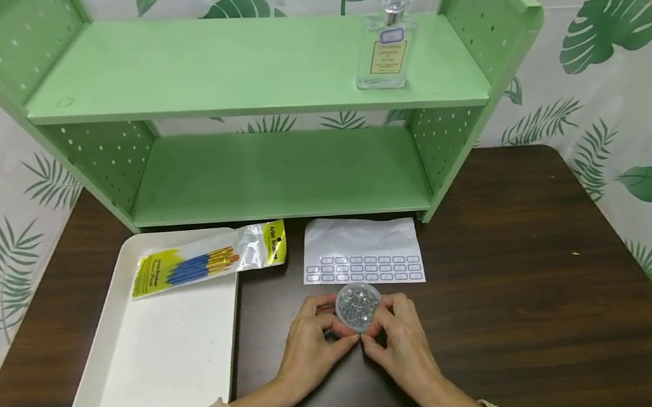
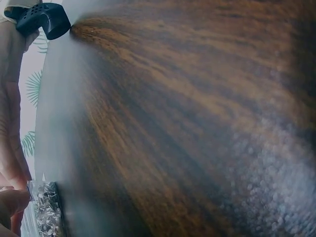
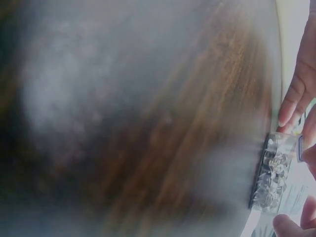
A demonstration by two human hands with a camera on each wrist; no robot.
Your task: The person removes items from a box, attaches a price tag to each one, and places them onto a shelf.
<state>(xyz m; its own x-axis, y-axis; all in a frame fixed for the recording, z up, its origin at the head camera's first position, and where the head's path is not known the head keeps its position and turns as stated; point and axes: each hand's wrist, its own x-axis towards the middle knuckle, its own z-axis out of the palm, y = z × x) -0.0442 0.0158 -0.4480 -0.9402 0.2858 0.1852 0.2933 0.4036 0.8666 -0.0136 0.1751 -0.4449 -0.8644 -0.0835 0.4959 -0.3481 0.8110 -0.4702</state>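
Observation:
In the head view, a small clear round tub (image 1: 357, 304) full of shiny silver metal pieces is on the table between both hands. My left hand (image 1: 313, 351) holds its left side, fingers bent around it and thumb at the front. From the right, my right hand (image 1: 404, 344) grips the tub with thumb and fingertips, the two thumbs nearly meeting at its near side. A small blue-bordered label (image 3: 300, 148) shows at the tub's side under the fingertips in the right wrist view. The left wrist view catches only part of the tub (image 2: 48, 210).
A sheet of blue-bordered labels (image 1: 365, 250) lies just behind the tub. On the left is a white tray (image 1: 167, 371) with a packet of artist brushes (image 1: 201, 262) across its back edge. A green shelf (image 1: 269, 170) stands behind, carrying a perfume bottle (image 1: 385, 52).

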